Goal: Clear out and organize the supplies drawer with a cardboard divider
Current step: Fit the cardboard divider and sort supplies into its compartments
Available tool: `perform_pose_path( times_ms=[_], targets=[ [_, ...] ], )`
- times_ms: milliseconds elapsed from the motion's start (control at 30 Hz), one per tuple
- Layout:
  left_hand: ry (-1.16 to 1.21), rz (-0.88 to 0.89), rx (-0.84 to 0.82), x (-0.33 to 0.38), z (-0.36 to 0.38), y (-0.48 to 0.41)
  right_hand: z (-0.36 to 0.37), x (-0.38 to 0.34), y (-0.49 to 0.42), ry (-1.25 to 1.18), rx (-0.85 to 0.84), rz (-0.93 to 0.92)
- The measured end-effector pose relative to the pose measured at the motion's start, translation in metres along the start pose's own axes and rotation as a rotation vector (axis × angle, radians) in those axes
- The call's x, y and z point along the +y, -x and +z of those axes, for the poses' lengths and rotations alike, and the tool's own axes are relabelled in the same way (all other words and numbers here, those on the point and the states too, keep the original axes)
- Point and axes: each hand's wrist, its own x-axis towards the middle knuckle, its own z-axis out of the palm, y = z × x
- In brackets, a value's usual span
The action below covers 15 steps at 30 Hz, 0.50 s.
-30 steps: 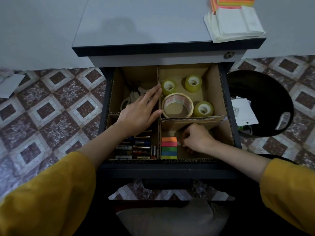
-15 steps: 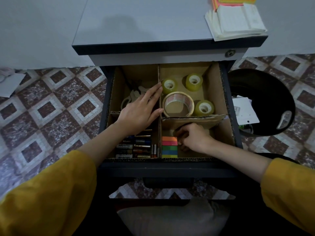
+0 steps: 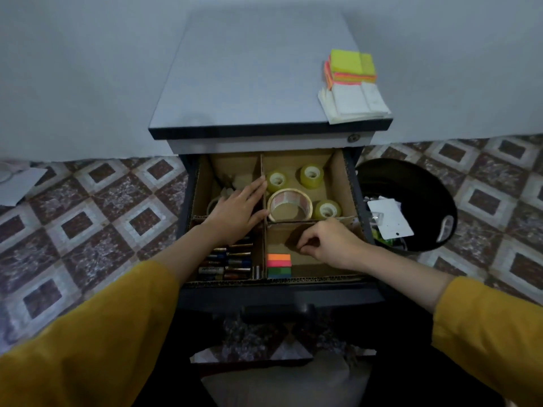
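Sitting inside the open drawer point(image 3: 279, 296), the brown cardboard divider point(image 3: 261, 167) splits it into four boxes. The left hand point(image 3: 235, 214) lies flat, fingers straight, on the divider's middle wall. The right hand point(image 3: 330, 245) curls in the divider's front right box; whether it holds anything cannot be told.

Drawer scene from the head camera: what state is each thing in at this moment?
Drawer: pulled open.
Divider: upright, splitting it into four compartments.
Tape rolls: lying flat, far right compartment.
Batteries: lying in the near left compartment.
Colour pad: flat, near right compartment.
Left hand: open, fingers along the divider.
Right hand: fingers curled in the near right compartment; any hold unclear.
Bin: upright, with scraps inside.
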Motion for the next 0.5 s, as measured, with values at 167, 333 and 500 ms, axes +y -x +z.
perform_pose_path(
  times_ms=[167,333,500],
  targets=[
    [-0.045,-0.050,0.020,0.015,-0.019,-0.003,-0.032,0.000,0.014,0.010,0.175,-0.012],
    [0.027,-0.006,0.127,0.038,-0.048,-0.012,-0.065,0.004,0.027,0.007,0.461,0.059],
    [0.192,0.078,0.304,0.055,-0.085,-0.027,-0.096,0.019,0.035,-0.052,0.593,0.129]
  ],
)
